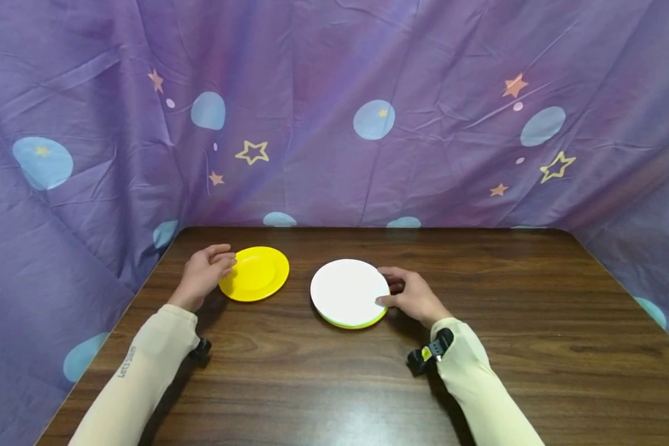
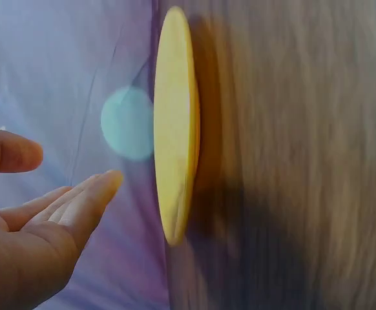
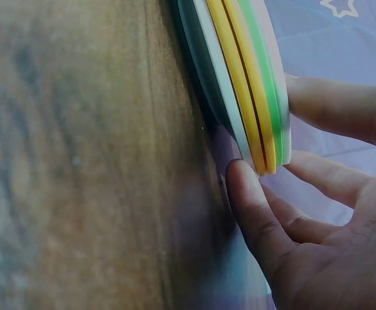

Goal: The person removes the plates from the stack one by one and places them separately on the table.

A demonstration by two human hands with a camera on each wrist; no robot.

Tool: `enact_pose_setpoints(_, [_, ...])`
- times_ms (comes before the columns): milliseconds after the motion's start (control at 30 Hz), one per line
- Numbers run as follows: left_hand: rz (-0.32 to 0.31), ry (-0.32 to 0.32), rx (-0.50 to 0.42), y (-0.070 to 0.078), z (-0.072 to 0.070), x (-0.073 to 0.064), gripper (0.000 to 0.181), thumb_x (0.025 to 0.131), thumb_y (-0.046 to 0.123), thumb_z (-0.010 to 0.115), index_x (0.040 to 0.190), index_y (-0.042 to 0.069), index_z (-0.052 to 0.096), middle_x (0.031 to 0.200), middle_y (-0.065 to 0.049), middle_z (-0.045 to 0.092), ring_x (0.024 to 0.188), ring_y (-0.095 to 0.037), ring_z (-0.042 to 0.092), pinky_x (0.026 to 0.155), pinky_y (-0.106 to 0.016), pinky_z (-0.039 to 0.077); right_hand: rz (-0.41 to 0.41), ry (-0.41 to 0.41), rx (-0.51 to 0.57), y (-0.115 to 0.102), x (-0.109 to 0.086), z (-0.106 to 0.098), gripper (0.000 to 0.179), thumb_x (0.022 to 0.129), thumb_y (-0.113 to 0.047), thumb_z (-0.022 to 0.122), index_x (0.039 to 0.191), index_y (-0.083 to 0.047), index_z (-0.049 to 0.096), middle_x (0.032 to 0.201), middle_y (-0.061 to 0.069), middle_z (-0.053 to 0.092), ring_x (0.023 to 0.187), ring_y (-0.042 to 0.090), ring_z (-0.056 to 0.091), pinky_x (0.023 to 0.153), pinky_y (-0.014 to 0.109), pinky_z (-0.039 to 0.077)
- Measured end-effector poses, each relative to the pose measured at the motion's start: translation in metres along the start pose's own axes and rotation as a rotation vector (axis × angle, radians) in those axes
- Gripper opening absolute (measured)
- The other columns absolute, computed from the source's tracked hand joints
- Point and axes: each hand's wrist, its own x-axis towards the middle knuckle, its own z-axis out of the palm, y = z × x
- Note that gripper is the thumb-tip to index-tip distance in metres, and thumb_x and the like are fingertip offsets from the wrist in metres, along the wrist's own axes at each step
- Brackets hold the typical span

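Observation:
A yellow plate (image 1: 259,272) lies face up on the left of the table. My left hand (image 1: 203,272) hovers over its left edge with fingers extended; in the left wrist view a gap separates that hand (image 2: 42,232) from the plate (image 2: 175,129). Right of it is a stack of plates (image 1: 348,291), white on top. Green, yellow and white rims show in the stack (image 3: 252,90) from the right wrist. My right hand (image 1: 412,294) grips the stack's right edge, one digit on the top plate and another at the underside. Whether the stack touches the table is unclear.
The brown wooden table (image 1: 290,384) ends at a purple curtain (image 1: 323,74) printed with stars and pale blue spots, which also hangs along both sides. Small black cameras are strapped to both wrists.

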Motion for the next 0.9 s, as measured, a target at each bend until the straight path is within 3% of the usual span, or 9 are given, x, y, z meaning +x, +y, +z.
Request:
enact_pose_setpoints(200, [0.045,-0.063,0.020,0.003,0.029,-0.006,0.048,0.103,0.008,0.048,0.148,-0.006,0.040,0.143,-0.030,0.054,0.131,-0.039,0.058,0.106,-0.039,0.051,-0.010,0.006,-0.005,0.001,-0.001,0.000,0.065,0.079,-0.008,0.080,0.138,0.001,0.056,0.125,0.025,0.067,0.107,0.032,0.066,0.083,0.025,0.052])
enact_pose_setpoints(433, [0.077,-0.196,-0.061,0.009,0.062,-0.014,0.049,0.101,0.006,0.051,0.146,-0.009,0.041,0.140,-0.032,0.054,0.128,-0.040,0.059,0.106,-0.038,0.052,-0.015,0.008,0.010,0.002,-0.001,0.000,0.066,0.079,-0.008,0.081,0.139,0.002,0.055,0.126,0.025,0.067,0.107,0.032,0.067,0.083,0.024,0.051])
enact_pose_setpoints(600, [0.055,-0.272,-0.171,0.011,0.079,-0.014,0.050,0.101,0.003,0.048,0.147,-0.010,0.038,0.142,-0.034,0.051,0.131,-0.043,0.056,0.108,-0.041,0.050,-0.012,0.006,0.010,0.001,0.000,0.000,0.065,0.079,-0.009,0.081,0.138,0.001,0.056,0.126,0.025,0.067,0.108,0.032,0.067,0.083,0.024,0.051])
enact_pose_setpoints(900, [-0.002,-0.363,-0.216,0.007,0.100,-0.014,0.046,0.102,0.004,0.046,0.146,-0.010,0.039,0.142,-0.031,0.051,0.128,-0.036,0.059,0.106,-0.038,0.052,-0.020,0.009,-0.013,0.002,-0.001,-0.001,0.064,0.079,-0.010,0.081,0.137,0.001,0.057,0.126,0.024,0.067,0.109,0.033,0.066,0.086,0.027,0.051])
